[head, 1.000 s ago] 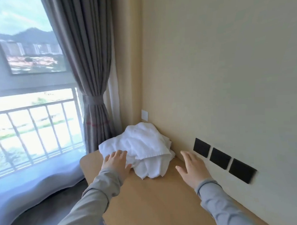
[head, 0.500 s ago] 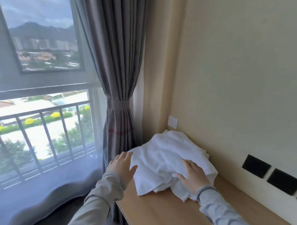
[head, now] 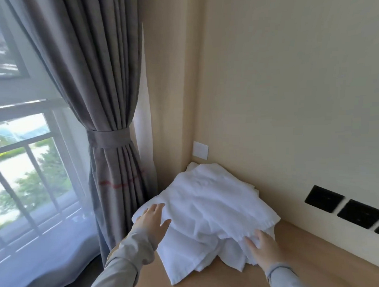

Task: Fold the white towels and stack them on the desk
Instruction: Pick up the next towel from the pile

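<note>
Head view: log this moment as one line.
left hand: flat on white towel pile | right hand: touching pile's front edge | pile: unfolded, on desk corner

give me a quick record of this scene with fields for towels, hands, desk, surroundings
towels: white towels unfolded, in a loose heap
left: left hand flat on the heap's left edge
right: right hand touching the heap's front edge, fingers straight
surface: wooden desk, heap in its far corner
nearby: grey curtain tied back; black wall sockets

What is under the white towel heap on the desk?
Light wooden desk shows around the crumpled white towel heap, which rests on it. How many towels, and anything beneath them, is covered.
</note>
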The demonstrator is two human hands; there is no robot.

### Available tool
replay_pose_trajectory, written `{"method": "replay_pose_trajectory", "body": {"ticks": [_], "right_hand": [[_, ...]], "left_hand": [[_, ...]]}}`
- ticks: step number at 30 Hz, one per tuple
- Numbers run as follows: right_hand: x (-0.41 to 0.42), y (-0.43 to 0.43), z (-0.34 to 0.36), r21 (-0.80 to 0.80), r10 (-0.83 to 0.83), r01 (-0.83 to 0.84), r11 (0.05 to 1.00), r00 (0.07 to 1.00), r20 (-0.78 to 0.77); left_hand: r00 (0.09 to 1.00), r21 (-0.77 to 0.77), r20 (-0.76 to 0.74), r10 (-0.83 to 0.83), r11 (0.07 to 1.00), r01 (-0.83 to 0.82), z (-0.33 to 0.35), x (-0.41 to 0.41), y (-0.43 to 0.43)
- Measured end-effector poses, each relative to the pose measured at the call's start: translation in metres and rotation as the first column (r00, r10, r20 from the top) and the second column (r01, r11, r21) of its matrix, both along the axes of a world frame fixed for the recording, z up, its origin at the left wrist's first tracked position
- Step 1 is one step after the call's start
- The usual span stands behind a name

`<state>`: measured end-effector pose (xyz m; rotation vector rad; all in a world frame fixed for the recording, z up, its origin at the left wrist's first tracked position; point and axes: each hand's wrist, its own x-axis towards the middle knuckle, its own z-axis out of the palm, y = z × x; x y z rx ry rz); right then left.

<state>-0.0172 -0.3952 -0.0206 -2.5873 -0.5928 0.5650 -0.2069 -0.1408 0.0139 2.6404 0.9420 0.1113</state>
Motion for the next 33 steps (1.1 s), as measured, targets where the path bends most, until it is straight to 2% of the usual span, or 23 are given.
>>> {"method": "replay_pose_trajectory", "body": {"ticks": [4, 6, 8, 10, 12, 15, 18, 21, 23, 27, 31, 33], "right_hand": [[0.018, 0.027, -0.019, 0.158, -0.248, 0.277, 0.948, 0.951, -0.183], [0.024, 0.037, -0.029, 0.23, -0.334, 0.381, 0.896, 0.917, -0.218], [0.028, 0.043, -0.035, 0.324, -0.433, 0.516, 0.793, 0.851, -0.297], [0.03, 0.045, -0.041, 0.405, -0.5, 0.645, 0.648, 0.762, -0.413], [0.028, 0.044, -0.048, 0.441, -0.507, 0.718, 0.538, 0.694, -0.511], [0.029, 0.054, -0.051, 0.374, -0.449, 0.828, 0.418, 0.546, -0.707], [0.036, 0.067, -0.05, 0.341, -0.395, 0.892, 0.297, 0.44, -0.807], [0.038, 0.075, -0.05, 0.36, -0.424, 0.917, 0.17, 0.398, -0.814], [0.042, 0.079, -0.05, 0.394, -0.468, 0.911, 0.118, 0.401, -0.787], [0.052, 0.088, -0.048, 0.487, -0.535, 0.87, 0.08, 0.449, -0.715], [0.054, 0.097, -0.047, 0.536, -0.573, 0.844, -0.017, 0.431, -0.697], [0.055, 0.096, -0.044, 0.525, -0.586, 0.851, -0.022, 0.414, -0.696]], "left_hand": [[0.999, -0.061, 0.052, 0.008, 0.998, -0.005, -0.018, 0.035, 0.047], [0.998, -0.098, 0.063, 0.025, 0.995, -0.018, -0.029, 0.047, 0.066], [0.997, -0.151, 0.071, 0.038, 0.988, -0.027, -0.037, 0.06, 0.08], [0.997, -0.194, 0.061, 0.036, 0.981, -0.024, -0.046, 0.07, 0.091], [0.998, -0.237, 0.047, 0.033, 0.971, -0.021, -0.056, 0.08, 0.1], [0.997, -0.356, 0.066, 0.049, 0.934, -0.023, -0.065, 0.101, 0.116], [0.994, -0.428, 0.101, 0.046, 0.904, 0.002, -0.071, 0.133, 0.14], [0.998, -0.431, 0.066, 0.014, 0.902, 0.016, -0.079, 0.168, 0.165], [0.998, -0.441, 0.056, -0.026, 0.896, 0.048, -0.086, 0.196, 0.181], [0.993, -0.485, 0.078, -0.089, 0.867, 0.116, -0.098, 0.238, 0.191], [0.994, -0.449, 0.047, -0.099, 0.887, 0.11, -0.112, 0.257, 0.194], [0.997, -0.442, 0.015, -0.076, 0.894, 0.075, -0.113, 0.26, 0.194]]}}
